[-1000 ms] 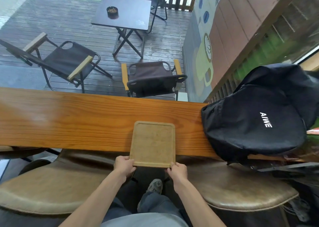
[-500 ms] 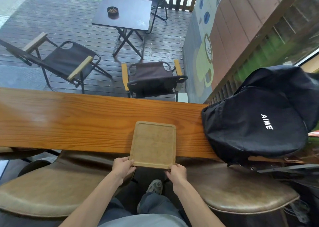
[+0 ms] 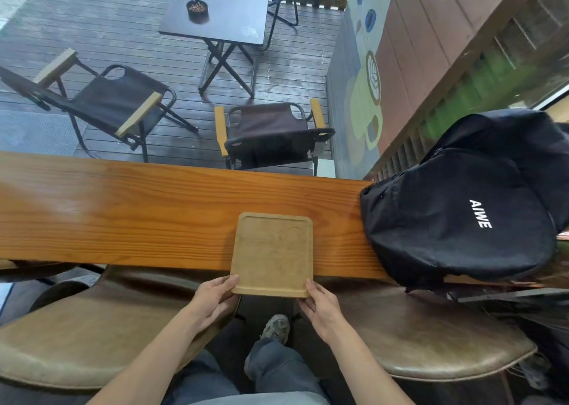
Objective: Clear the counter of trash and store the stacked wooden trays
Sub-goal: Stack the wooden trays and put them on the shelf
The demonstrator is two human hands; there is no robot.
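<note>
Fingers (image 3: 229, 281) of the left hand (image 3: 212, 301) and right hand (image 3: 320, 307) pinch the near corners of the wooden tray (image 3: 272, 253), which overhangs the table's (image 3: 123, 213) near edge, looks stiff and light, and is best held by both side rims.

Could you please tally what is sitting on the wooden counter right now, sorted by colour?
Light wood: 1, the wooden tray, its near edge overhanging the counter, held by the left hand and right hand.
Black: 1, the backpack.
Total: 2.
</note>
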